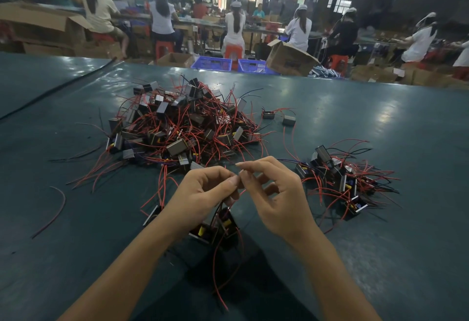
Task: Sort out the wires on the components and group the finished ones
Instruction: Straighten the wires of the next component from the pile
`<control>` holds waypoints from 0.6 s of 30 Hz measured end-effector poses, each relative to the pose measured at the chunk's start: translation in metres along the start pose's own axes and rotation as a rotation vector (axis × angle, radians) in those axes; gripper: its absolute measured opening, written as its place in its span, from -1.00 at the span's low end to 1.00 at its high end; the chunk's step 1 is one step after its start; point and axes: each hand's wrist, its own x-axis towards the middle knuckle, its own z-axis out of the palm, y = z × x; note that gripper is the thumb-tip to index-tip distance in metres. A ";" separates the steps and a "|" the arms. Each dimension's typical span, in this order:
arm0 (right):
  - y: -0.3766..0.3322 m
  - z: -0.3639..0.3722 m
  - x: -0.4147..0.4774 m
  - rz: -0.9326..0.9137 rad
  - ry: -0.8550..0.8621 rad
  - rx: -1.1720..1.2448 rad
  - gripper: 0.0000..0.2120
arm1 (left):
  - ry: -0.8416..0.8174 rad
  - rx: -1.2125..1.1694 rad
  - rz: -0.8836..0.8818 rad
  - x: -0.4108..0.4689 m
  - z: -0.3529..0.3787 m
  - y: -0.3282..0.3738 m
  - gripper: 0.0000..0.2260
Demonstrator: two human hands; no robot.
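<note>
A person's left hand (203, 193) and right hand (276, 201) meet fingertip to fingertip above the near edge of a dark teal table (355, 122). Each pinches a thin red wire (243, 192) between thumb and forefinger. The other fingers of both hands are curled, the palms face each other and the bare forearms reach in from the bottom corners.

The wire leads down to a dark component (223, 226) with a yellow part, sitting just below the hands. It is tilted, with its wires leading up and away from the person; whether it hangs or rests on the table cannot be told. A second red lead (220, 280) trails from it toward the person.

Beyond the hands lies a large pile (182, 127) of such components, their red and black wires splaying in all directions. A smaller pile (340, 181) sits near the right hand. Two stray components (279, 117) lie between the piles at the far side, and a loose wire (54, 209) curves alone at the left.

Past the table stand blue crates (212, 63) and cardboard boxes (289, 59). Behind them, capped workers (162, 18) sit on red stools (163, 47) at long benches in a dim factory hall.
</note>
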 end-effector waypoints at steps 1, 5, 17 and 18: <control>0.000 -0.001 0.000 0.003 -0.001 -0.017 -0.89 | -0.006 0.016 -0.002 0.000 0.000 0.000 -0.86; -0.006 -0.003 0.001 0.180 -0.023 0.084 -0.88 | -0.030 0.041 -0.016 -0.001 -0.001 0.000 -0.80; -0.015 -0.011 0.011 1.132 -0.089 0.818 -0.75 | -0.023 0.079 -0.005 -0.001 0.000 -0.001 -0.83; -0.014 -0.011 0.010 1.099 -0.095 0.797 -0.77 | -0.003 0.062 -0.004 -0.001 -0.001 -0.001 -0.83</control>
